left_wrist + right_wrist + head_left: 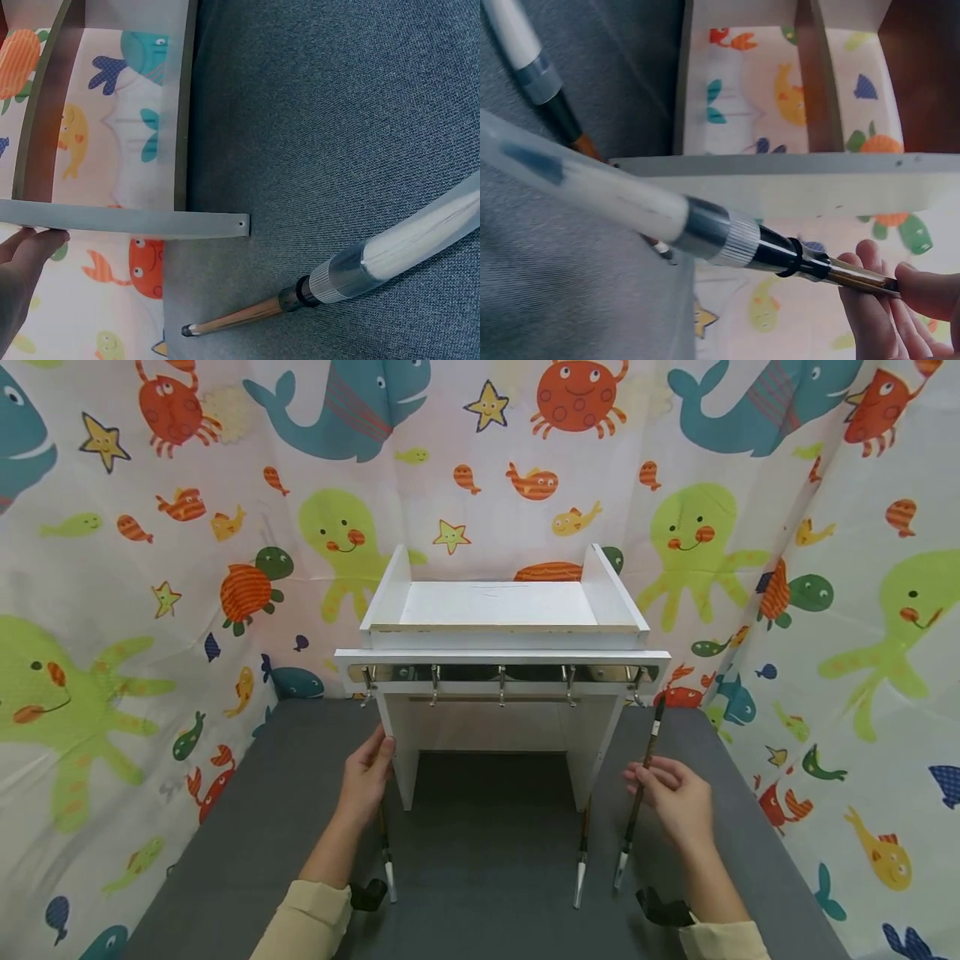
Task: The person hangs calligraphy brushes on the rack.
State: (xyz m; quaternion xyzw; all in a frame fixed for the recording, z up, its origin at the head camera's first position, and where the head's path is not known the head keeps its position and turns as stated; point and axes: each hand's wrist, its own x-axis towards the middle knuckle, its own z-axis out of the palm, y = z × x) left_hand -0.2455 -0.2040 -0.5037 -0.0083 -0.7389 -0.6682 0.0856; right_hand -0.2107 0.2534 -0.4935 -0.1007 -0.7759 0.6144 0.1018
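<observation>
A white shelf unit (495, 643) has several metal hooks (502, 685) along its front rail. My left hand (366, 777) touches the outer face of its left side panel (127, 217) with the fingertips. My right hand (675, 797) pinches the handle of a brush (855, 274) between thumb and fingers, to the right of the shelf. The white bristles of this brush sit in a clear sleeve and point down toward me. A second capped brush (255, 311) lies below my left hand. Another brush (582, 860) extends from near the foot of the right panel.
A grey cloth surface (480, 877) lies under the shelf and brushes. Behind and at both sides hangs a white curtain (465, 435) printed with sea animals, close to the shelf's back. Dark wrist straps (663, 906) show near both sleeves.
</observation>
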